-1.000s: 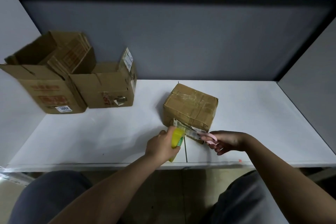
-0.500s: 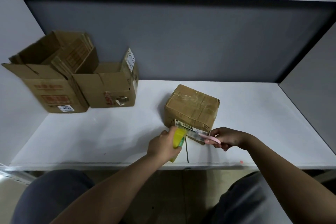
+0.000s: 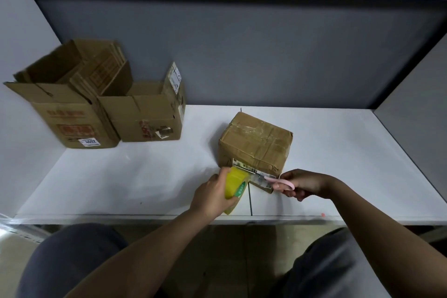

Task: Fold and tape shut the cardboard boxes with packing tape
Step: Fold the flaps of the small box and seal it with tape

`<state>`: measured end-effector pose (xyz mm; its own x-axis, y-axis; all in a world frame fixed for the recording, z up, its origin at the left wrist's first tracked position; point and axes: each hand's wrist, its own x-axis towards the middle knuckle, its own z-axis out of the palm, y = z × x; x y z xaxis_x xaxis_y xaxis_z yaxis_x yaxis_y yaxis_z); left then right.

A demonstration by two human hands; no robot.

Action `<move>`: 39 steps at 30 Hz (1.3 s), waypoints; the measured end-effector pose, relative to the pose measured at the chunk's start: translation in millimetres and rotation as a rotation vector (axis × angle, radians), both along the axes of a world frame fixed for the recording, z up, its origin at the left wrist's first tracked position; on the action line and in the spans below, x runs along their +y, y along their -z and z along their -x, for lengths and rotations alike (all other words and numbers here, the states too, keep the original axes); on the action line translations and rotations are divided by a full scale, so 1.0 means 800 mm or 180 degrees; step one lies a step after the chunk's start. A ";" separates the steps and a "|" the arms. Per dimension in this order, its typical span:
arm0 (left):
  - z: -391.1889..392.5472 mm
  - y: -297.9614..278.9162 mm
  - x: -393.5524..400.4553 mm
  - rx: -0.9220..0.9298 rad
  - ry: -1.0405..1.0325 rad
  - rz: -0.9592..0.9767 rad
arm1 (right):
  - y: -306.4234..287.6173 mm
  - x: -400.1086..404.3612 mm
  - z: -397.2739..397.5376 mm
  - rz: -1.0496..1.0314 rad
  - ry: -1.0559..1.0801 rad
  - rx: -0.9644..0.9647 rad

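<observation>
A closed cardboard box (image 3: 256,144), wrapped in clear tape, sits near the front of the white shelf (image 3: 121,176). My left hand (image 3: 212,195) grips a yellow roll of packing tape (image 3: 235,186) at the box's front left corner. A strip of tape runs from the roll along the box's lower front edge. My right hand (image 3: 304,182) holds pink scissors (image 3: 280,182) whose tip points at that strip by the box's front right corner.
Two open cardboard boxes stand at the back left: a larger one (image 3: 65,113) with flat cardboard inside and a smaller one (image 3: 147,113) beside it. A grey back wall and side panels enclose the shelf. A dark seam (image 3: 250,201) crosses the shelf front.
My right hand with the scissors has moved up closer to the box's front edge. The left hand and tape roll shifted only slightly.
</observation>
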<state>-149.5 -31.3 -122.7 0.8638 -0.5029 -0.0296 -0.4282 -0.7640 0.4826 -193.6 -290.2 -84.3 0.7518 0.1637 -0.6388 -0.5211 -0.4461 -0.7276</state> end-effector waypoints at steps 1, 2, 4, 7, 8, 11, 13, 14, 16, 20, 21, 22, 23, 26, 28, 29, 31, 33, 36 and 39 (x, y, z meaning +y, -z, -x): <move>0.000 0.000 0.000 -0.0008 -0.0005 -0.0001 | 0.000 0.000 0.000 -0.0042 0.0009 0.0039; -0.001 0.000 0.000 -0.0018 -0.0005 -0.0008 | 0.000 0.000 -0.001 -0.0067 0.0027 0.0091; -0.001 0.000 0.000 -0.0031 0.0009 -0.0023 | 0.002 -0.001 -0.003 -0.0102 0.0045 0.0178; -0.002 0.001 0.000 -0.0043 0.0003 -0.0018 | 0.005 -0.002 -0.006 -0.0156 0.0052 0.0205; -0.002 0.001 0.000 -0.0041 -0.0003 -0.0012 | 0.006 -0.001 -0.006 -0.0189 0.0040 0.0205; -0.003 0.002 0.001 -0.0039 -0.0002 0.0011 | 0.005 0.000 -0.008 -0.0247 0.0054 0.0225; -0.003 0.002 0.002 -0.0033 0.0012 0.0012 | 0.005 -0.001 -0.010 -0.0291 0.0061 0.0244; -0.003 0.002 0.002 -0.0030 0.0017 0.0014 | 0.005 -0.001 -0.011 -0.0311 0.0054 0.0240; -0.003 0.002 0.002 -0.0033 0.0023 0.0023 | 0.005 -0.001 -0.013 -0.0351 0.0057 0.0243; -0.004 0.000 0.007 0.0052 0.0048 0.0075 | 0.005 0.000 -0.010 -0.0454 0.0067 0.0200; -0.004 0.000 0.009 0.0041 0.0081 0.0059 | 0.005 -0.001 -0.010 -0.0478 0.0099 0.0197; -0.004 0.000 0.011 -0.0004 0.0124 0.0023 | 0.002 -0.002 -0.011 -0.0503 0.0134 0.0195; -0.004 -0.001 0.013 -0.0068 0.0172 -0.0030 | -0.001 -0.002 -0.012 -0.0510 0.0170 0.0202; -0.004 -0.002 0.014 -0.0217 0.0238 -0.0139 | -0.014 0.004 -0.016 -0.0558 0.0172 0.0195; -0.002 -0.001 0.013 -0.0220 0.0228 -0.0153 | -0.020 0.010 -0.018 -0.0457 0.0075 0.0201; -0.002 -0.001 0.013 -0.0205 0.0218 -0.0142 | -0.021 0.014 -0.019 -0.0368 0.0035 0.0223; -0.002 0.000 0.016 -0.0148 0.0188 -0.0074 | -0.024 0.015 -0.019 -0.0164 -0.0015 0.0259; -0.003 0.003 0.023 -0.0089 0.0169 -0.0011 | -0.026 0.014 -0.016 0.0067 -0.0107 0.0284; -0.003 0.004 0.037 -0.0054 0.0165 0.0019 | -0.024 0.016 -0.010 0.0331 -0.0157 0.0320; -0.003 0.003 0.049 -0.0080 0.0143 -0.0013 | -0.018 0.024 -0.003 0.0391 -0.0140 0.0445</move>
<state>-146.9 8.2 -124.9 0.8408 -0.5412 -0.0102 -0.4742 -0.7456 0.4682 -191.0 -270.6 -69.7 0.6481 0.1090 -0.7538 -0.5913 -0.5517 -0.5882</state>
